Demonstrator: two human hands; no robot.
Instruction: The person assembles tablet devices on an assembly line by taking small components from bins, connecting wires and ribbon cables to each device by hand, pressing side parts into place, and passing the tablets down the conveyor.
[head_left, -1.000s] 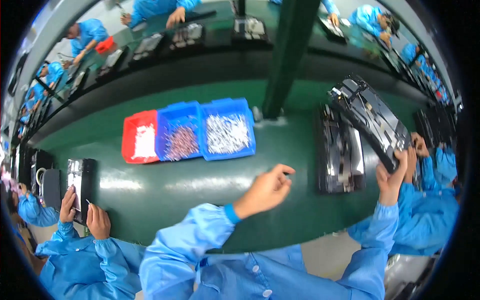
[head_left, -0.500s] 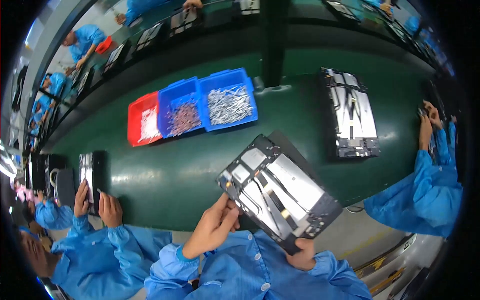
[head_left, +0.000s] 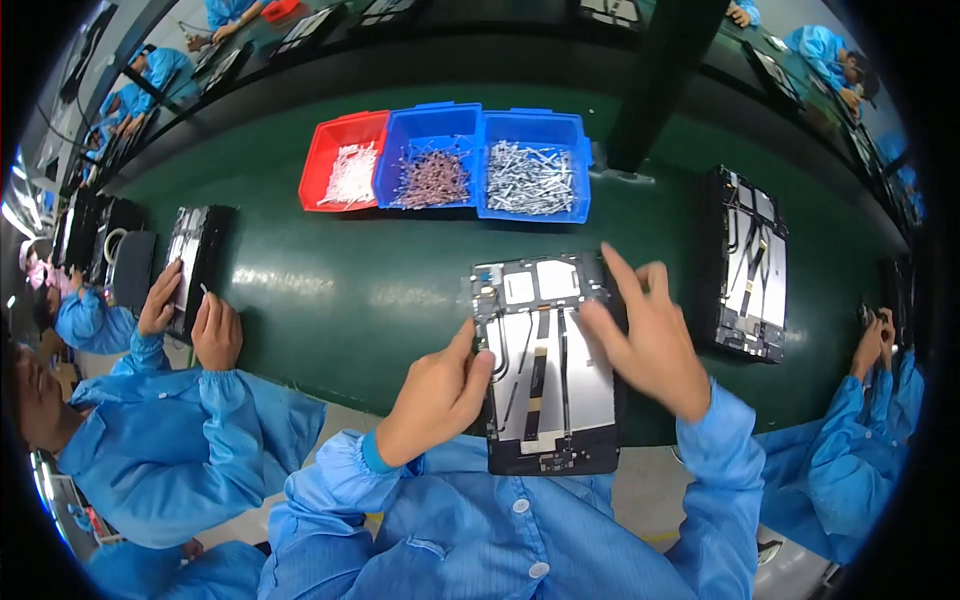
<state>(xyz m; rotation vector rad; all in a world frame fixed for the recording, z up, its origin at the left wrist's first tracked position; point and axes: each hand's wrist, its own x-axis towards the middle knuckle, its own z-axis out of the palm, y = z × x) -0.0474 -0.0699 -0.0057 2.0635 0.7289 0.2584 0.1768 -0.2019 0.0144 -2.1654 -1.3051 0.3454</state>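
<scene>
An opened tablet (head_left: 590,375) with bare silver battery plates, black ribbon cables and circuit boards stands almost square in front of me, over the bench's near edge. My left hand (head_left: 432,402) is closed on its left edge, the thumb on the front and the other fingers partly hidden behind. At the upper right corner is my right hand (head_left: 655,340), with thumb and index finger spread apart. The thumb lies over the tablet's right side; whether it touches cannot be told.
Beyond the tablet stand a red bin (head_left: 318,165) of white pieces, a blue bin (head_left: 432,122) of brownish pieces and another blue bin (head_left: 535,125) of silvery pieces. A stack of opened tablets (head_left: 752,270) lies right, beside a dark post (head_left: 665,90). Co-workers (head_left: 170,440) sit on both sides.
The tablet has turned from a slant to nearly upright. My right hand has left its lower edge and moved up to the upper right corner. The left hand keeps its hold.
</scene>
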